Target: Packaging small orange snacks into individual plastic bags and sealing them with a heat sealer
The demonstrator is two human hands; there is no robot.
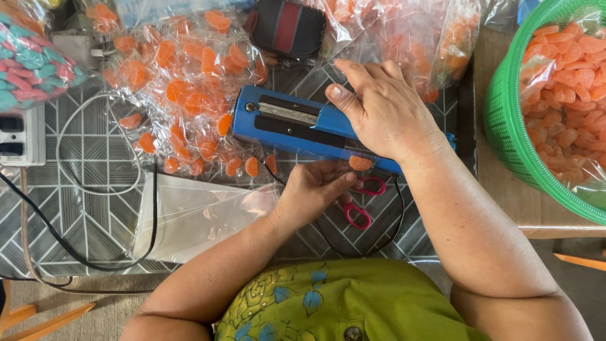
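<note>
Right hand [385, 113] is flat on top of the blue heat sealer [297, 126], palm pressing the arm down, fingers stretched out and together, gripping nothing. The sealer lies slantwise near the middle of the table [95, 208], its far end under that palm. Left hand [312, 189] sits just in front of the sealer's near side, fingers curled, pinching the edge of a small clear bag [360, 163] with an orange candy slice inside; the bag's mouth runs in under the sealer's arm. Just beside the left fingertips lie pink-handled scissors [361, 202], touching the table, partly hidden by the hand. To the left, near the front edge, a stack of empty clear bags [196, 215] lies flat. Behind the sealer, sealed packets of orange candy [183, 76] are heaped towards the back edge. At the right edge, a green basket [505, 126] holds loose orange slices. A white power strip [22, 136] sits at the left edge, black cable trailing across.
</note>
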